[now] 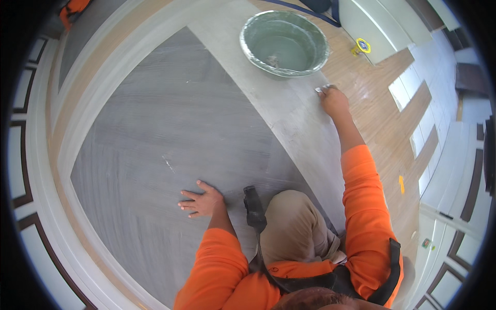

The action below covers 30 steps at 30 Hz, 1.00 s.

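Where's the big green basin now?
In the head view, the green basin is at the top, right of centre, ahead and left of the person's right hand.

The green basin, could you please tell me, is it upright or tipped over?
Upright: the green basin has its open mouth facing up, its inside in view.

Floor panel [181,103] ahead and left of knee [289,222]. Left grip [202,200] on panel's near part, left of knee. Border strip [289,119] along panel's right side; plank floor [356,124] right of strip. Basin [312,39] at strip's far end, water [297,54] inside. Right grip [336,102] near basin, on its near side, small item [319,90] at fingertips. Round object [363,45] right of basin, tiles [405,88] farther right.
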### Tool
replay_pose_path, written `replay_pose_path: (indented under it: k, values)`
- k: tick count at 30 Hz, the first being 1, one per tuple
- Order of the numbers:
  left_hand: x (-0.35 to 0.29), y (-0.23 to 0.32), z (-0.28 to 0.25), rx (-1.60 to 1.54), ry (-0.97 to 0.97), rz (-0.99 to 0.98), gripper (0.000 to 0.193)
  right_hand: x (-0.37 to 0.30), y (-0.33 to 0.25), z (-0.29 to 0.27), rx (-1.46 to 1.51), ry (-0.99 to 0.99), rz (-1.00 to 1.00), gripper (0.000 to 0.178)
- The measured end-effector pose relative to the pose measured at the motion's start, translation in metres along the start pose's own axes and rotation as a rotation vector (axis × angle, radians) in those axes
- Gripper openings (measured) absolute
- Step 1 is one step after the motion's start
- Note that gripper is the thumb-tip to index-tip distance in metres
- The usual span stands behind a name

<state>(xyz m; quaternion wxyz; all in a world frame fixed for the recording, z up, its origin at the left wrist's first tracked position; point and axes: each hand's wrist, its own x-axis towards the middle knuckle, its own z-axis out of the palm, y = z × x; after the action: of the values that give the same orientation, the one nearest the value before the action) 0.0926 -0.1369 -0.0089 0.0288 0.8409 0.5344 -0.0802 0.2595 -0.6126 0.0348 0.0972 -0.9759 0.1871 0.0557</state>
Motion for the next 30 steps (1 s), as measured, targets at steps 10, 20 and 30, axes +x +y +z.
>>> replay_pose_path:
  k: [10, 20, 30]
  values:
    - [0.002, -0.007, 0.004, -0.012, 0.045, 0.016, 0.092, -0.086, 0.003, -0.002, -0.012, -0.074, 0.085, 0.030]
    - [0.006, -0.008, 0.001, 0.028, 0.009, -0.031, 0.093, -0.092, -0.006, 0.005, -0.082, -0.085, 0.047, 0.030]
    - [0.001, -0.004, 0.002, 0.008, -0.001, -0.005, 0.093, -0.091, 0.037, 0.000, -0.197, -0.131, 0.086, 0.032]
